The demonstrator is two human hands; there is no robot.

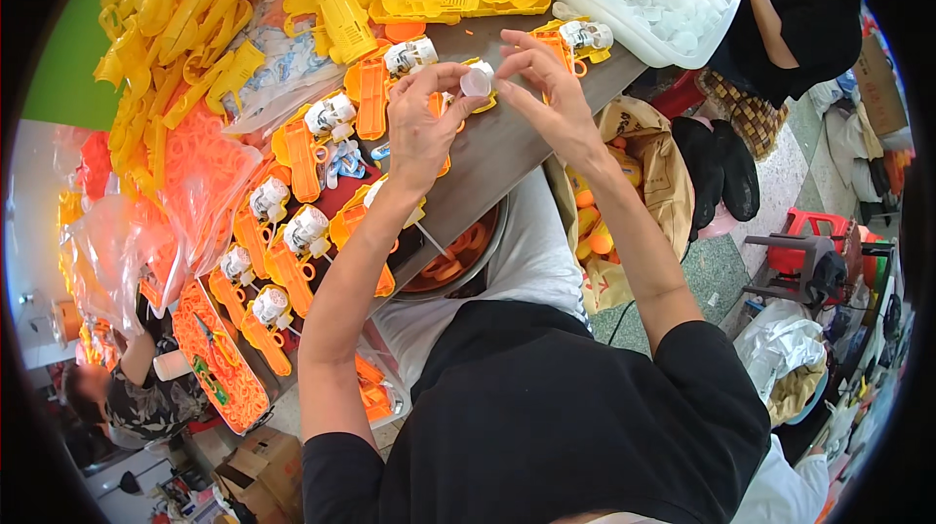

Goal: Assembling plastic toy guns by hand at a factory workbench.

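Note:
My left hand (421, 124) pinches a small translucent white plastic cup (477, 82) between thumb and fingers, above the table's near edge. Just right of the cup, my right hand (548, 85) has its fingers apart, and its fingertips come close to the cup. Whether they touch it I cannot tell. Beneath and around both hands lie half-assembled orange and yellow toy guns (371, 95), each with a white patterned drum (410, 56). One such toy is partly covered by my left hand. More of them run in a row down the table's left side (292, 266).
Yellow shell pieces (185, 27) are heaped at the far left, beside orange parts in clear plastic (210, 183). A white tub (720, 25) of translucent cups stands far right. Below the table edge are a metal bowl (502, 232) and a paper sack (663, 168). Other people sit at both sides.

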